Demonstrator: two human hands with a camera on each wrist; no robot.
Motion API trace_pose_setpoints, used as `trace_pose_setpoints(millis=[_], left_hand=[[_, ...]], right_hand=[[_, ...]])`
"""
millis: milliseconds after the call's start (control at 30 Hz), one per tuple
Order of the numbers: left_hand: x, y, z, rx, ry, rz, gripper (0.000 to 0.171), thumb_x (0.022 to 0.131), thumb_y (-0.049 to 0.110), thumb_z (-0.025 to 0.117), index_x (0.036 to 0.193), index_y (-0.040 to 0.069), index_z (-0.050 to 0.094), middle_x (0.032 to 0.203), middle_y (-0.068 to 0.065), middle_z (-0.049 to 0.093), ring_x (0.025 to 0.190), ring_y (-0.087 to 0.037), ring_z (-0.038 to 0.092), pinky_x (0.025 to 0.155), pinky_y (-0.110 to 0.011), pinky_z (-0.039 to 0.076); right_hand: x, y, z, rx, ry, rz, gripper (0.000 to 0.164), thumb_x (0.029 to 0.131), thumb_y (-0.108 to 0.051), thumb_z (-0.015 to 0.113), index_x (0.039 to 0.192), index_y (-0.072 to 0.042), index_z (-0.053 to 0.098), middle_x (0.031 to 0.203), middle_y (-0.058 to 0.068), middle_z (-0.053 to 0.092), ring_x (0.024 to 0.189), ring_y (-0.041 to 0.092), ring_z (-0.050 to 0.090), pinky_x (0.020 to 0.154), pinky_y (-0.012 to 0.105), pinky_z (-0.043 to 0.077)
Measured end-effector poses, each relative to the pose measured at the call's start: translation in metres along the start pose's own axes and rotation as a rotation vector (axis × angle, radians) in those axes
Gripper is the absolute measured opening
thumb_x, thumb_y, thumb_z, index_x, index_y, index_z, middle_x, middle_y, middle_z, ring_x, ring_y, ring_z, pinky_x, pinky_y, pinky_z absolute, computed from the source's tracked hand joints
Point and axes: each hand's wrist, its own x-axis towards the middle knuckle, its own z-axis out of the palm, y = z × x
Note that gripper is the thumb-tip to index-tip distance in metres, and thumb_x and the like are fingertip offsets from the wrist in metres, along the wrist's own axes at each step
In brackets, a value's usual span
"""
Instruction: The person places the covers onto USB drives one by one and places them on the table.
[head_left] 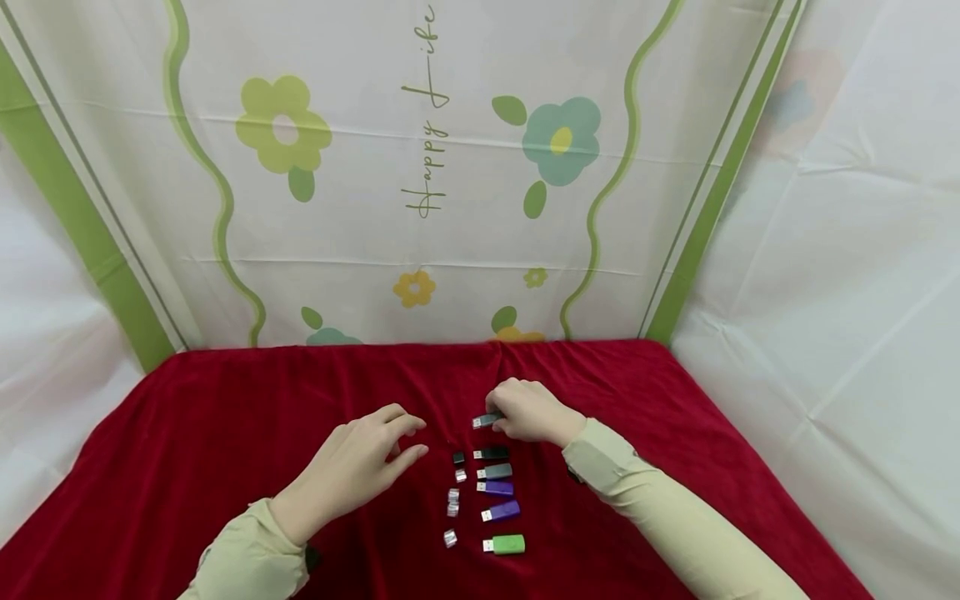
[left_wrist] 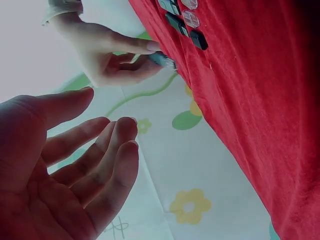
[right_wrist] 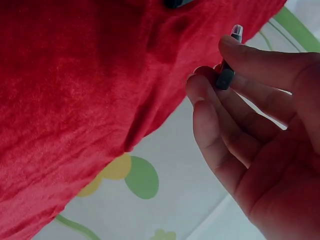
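My right hand (head_left: 528,410) pinches a grey USB flash drive (head_left: 486,421) between thumb and fingers, with a clear cap over its plug end in the right wrist view. To its left my left hand (head_left: 360,462) hangs over the cloth, fingers loosely bent, holding nothing. In a column nearer to me lie a black flash drive (head_left: 492,453), a grey one (head_left: 497,472), two purple ones, the upper (head_left: 498,488) and the lower (head_left: 504,510), and a green one (head_left: 509,544). Their plugs are bare and face left.
Left of the drives, a black cap (head_left: 459,457) and several clear caps (head_left: 450,538) form a second column. Everything lies on a red velvet cloth (head_left: 240,433). White curtains with printed flowers (head_left: 480,225) stand behind the table and at both sides.
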Motion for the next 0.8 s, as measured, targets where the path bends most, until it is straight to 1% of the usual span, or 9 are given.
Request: trace_pose_setpoints(millis=[133, 433, 667, 800], left_hand=[[0.0, 0.002, -0.001, -0.003, -0.02, -0.005, 0.026, 0.084, 0.02, 0.08, 0.105, 0.008, 0.071, 0.093, 0.002, 0.061, 0.063, 0.0, 0.057, 0.048, -0.016, 0.042], [-0.001, 0.001, 0.0, 0.004, -0.039, -0.013, 0.024, 0.084, 0.021, 0.08, 0.103, 0.009, 0.071, 0.093, 0.003, 0.061, 0.064, 0.0, 0.057, 0.048, -0.016, 0.042], [-0.003, -0.001, 0.003, 0.006, -0.054, -0.023, 0.023, 0.085, 0.022, 0.079, 0.102, 0.011, 0.071, 0.091, 0.006, 0.06, 0.063, 0.002, 0.056, 0.049, -0.016, 0.042], [-0.003, -0.001, 0.003, 0.009, -0.05, -0.02, 0.022, 0.085, 0.022, 0.08, 0.102, 0.011, 0.071, 0.091, 0.006, 0.059, 0.063, 0.002, 0.055, 0.049, -0.016, 0.042]], right_hand=[[0.004, 0.001, 0.004, 0.012, -0.014, 0.006, 0.02, 0.081, -0.013, 0.079, 0.07, -0.021, 0.064, 0.069, -0.012, 0.055, 0.061, 0.005, 0.051, 0.051, 0.026, 0.044], [0.008, 0.006, 0.015, -0.013, -0.059, 0.041, 0.02, 0.078, -0.014, 0.082, 0.07, -0.018, 0.064, 0.066, -0.009, 0.055, 0.058, 0.009, 0.052, 0.051, 0.03, 0.045], [0.013, 0.005, 0.021, -0.034, -0.075, 0.042, 0.028, 0.078, -0.013, 0.081, 0.064, -0.02, 0.057, 0.061, -0.011, 0.05, 0.055, 0.008, 0.049, 0.05, 0.028, 0.042], [0.015, 0.004, 0.022, -0.048, -0.089, 0.041, 0.03, 0.075, -0.009, 0.082, 0.062, -0.02, 0.057, 0.062, -0.01, 0.05, 0.056, 0.008, 0.048, 0.05, 0.028, 0.042]])
